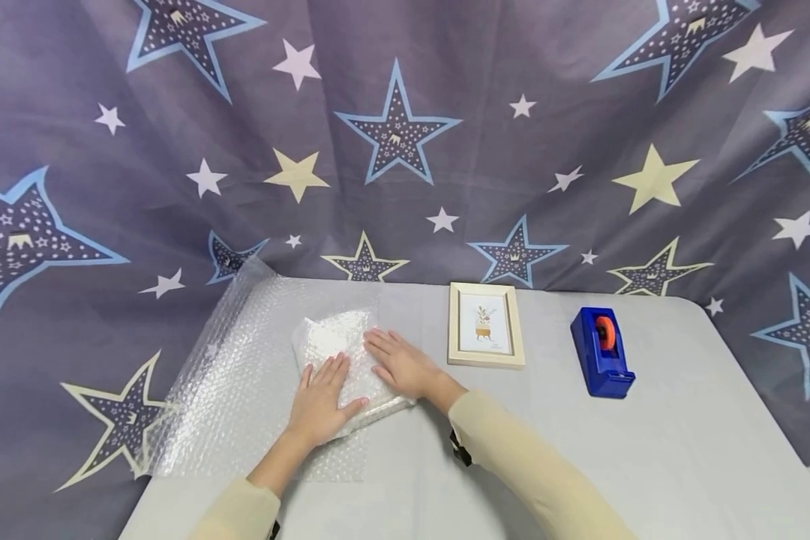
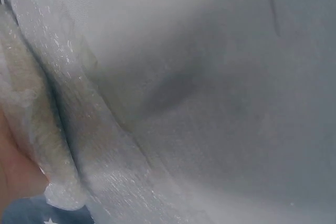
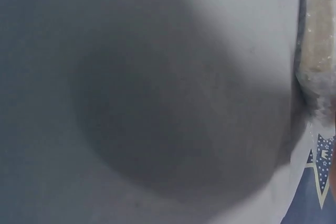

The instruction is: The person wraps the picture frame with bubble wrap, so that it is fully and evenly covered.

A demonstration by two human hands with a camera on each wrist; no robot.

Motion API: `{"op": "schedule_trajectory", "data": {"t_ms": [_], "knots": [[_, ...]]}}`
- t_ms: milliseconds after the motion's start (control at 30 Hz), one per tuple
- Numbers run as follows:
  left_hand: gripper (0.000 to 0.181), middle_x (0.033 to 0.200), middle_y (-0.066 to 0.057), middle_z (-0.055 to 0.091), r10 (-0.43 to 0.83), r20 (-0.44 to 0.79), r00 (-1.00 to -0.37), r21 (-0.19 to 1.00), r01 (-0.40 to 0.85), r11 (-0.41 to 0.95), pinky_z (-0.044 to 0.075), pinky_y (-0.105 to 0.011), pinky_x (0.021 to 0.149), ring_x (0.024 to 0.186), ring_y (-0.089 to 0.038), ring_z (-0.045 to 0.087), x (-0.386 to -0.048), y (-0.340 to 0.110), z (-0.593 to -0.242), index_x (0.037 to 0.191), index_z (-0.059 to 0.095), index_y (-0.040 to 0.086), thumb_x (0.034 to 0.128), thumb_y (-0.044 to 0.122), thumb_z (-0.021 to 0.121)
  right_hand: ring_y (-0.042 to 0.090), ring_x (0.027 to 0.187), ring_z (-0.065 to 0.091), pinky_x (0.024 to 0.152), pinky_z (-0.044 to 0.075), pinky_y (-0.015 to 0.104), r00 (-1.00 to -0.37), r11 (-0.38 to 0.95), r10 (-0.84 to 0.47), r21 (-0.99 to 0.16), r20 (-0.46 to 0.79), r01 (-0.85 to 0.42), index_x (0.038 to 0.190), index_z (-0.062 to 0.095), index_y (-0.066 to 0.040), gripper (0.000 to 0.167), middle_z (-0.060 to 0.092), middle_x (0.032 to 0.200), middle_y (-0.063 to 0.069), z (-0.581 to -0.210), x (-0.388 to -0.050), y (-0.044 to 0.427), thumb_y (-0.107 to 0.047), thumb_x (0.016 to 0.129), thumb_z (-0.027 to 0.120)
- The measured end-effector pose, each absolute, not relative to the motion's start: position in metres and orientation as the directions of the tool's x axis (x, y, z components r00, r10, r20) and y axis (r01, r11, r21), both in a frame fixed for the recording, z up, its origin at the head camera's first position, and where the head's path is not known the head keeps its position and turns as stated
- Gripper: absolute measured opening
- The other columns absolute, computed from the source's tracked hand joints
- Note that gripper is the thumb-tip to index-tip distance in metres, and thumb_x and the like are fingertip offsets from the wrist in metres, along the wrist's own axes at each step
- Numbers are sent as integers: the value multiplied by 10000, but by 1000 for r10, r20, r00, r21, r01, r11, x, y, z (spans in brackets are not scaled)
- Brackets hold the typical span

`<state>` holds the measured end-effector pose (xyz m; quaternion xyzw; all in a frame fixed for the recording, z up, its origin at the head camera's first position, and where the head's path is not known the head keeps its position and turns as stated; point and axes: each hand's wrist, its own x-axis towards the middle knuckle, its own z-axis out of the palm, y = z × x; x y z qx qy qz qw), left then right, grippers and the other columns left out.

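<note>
A flat, wood-edged piece wrapped in bubble wrap [image 1: 361,379] lies slightly turned on the table. My left hand [image 1: 320,405] rests on its near left part with the fingers spread and straight. On its right part lies my right hand [image 1: 405,367], fingers straight and palm down. Underneath and to the left spreads a larger bubble wrap sheet [image 1: 236,397]. The left wrist view catches the wrapped piece's edge [image 2: 39,119] beside the loose sheet. In the right wrist view its pale edge [image 3: 317,35] shows through the wrap at the right.
To the right of the package lies a light wooden picture frame [image 1: 453,326] with a plant print. Farther right stands a blue tape dispenser [image 1: 597,360] with an orange core. A star-patterned curtain [image 1: 439,187] hangs behind the white table [image 1: 682,420].
</note>
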<state>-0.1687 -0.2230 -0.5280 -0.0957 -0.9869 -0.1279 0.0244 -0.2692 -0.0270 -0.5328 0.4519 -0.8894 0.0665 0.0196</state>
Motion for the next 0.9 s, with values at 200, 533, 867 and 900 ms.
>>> {"op": "schedule_trajectory", "data": {"t_ms": [200, 533, 867, 900], "knots": [[861, 1574, -137, 295, 190, 64, -980, 253, 200, 947, 92, -587, 1216, 1466, -341, 282, -164, -220, -528, 1493, 307, 33, 881, 595, 533, 260, 1509, 192, 1239, 205, 435, -593, 575, -799, -162, 101, -802, 1495, 317, -66, 554, 250, 1600, 111, -536, -265, -23, -362, 1027, 326], [852, 1584, -121, 283, 180, 48, -983, 254, 186, 949, 71, -577, 1221, 1473, -337, 270, -167, -225, -533, 1500, 298, 48, 887, 593, 526, 217, 1481, 283, 1231, 231, 438, -600, 587, -798, -150, 59, -795, 1461, 399, -96, 494, 335, 1570, 58, -520, -256, -34, -298, 1012, 435], [836, 1570, -139, 315, 194, 74, -978, 248, 206, 946, 82, -585, 1216, 1465, -345, 285, -169, -223, -531, 1489, 325, 44, 889, 592, 521, 191, 1423, 398, 1221, 260, 414, -547, 542, -832, -77, 92, -837, 1434, 455, -137, 439, 450, 1503, 39, -521, -240, -37, -278, 1018, 438], [835, 1568, -142, 316, 197, 76, -978, 243, 209, 947, 81, -586, 1216, 1464, -346, 286, -171, -223, -530, 1488, 327, 41, 891, 593, 518, 190, 1416, 409, 1221, 262, 418, -548, 542, -831, -87, 98, -836, 1429, 463, -136, 433, 463, 1494, 41, -521, -241, -38, -271, 1018, 440]]}}
